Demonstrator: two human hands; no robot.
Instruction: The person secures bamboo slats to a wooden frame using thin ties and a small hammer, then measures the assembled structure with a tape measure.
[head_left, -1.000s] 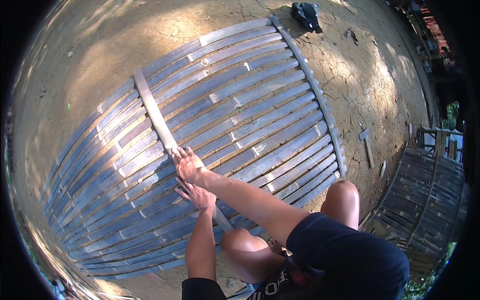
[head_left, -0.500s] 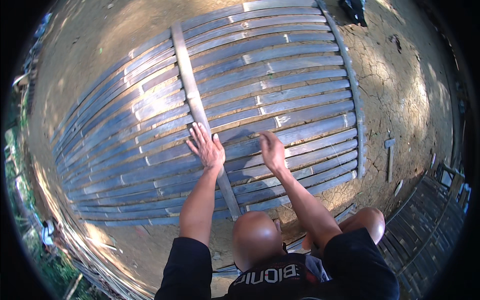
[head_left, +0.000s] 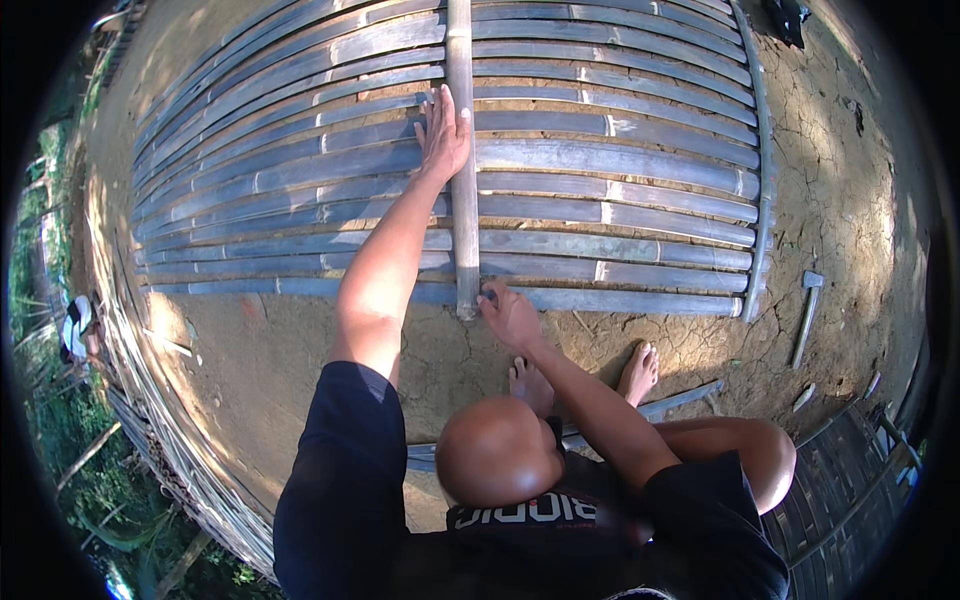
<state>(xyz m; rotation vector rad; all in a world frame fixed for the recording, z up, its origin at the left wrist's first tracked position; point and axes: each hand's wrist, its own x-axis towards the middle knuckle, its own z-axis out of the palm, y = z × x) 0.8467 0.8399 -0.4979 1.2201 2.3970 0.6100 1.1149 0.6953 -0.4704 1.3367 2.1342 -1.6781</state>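
Observation:
A large panel of grey split-bamboo slats [head_left: 560, 152] lies on the ground, the slats running left to right with narrow gaps between them. Across them runs a bamboo crosspiece [head_left: 466, 215], its near end at the panel's front edge. My left hand [head_left: 443, 145] rests against the crosspiece further up, fingers stretched out and the thumb over it. Close to the near end, my right hand [head_left: 512, 320] has its fingers curled beside the crosspiece and the nearest slats. Something small and dark shows at its fingertips, too small to name.
A second crosspiece [head_left: 764, 200] runs along the panel's right end. On the cracked earth further right lies a short-handled tool with a flat head [head_left: 806, 315]. Long thin poles [head_left: 180, 450] are piled at the left. A woven bamboo surface [head_left: 850, 500] stands at the lower right.
The view has shifted, so the panel sits higher and further right. My right hand has moved from above the slats to the crosspiece's near end. My left hand stays at the crosspiece.

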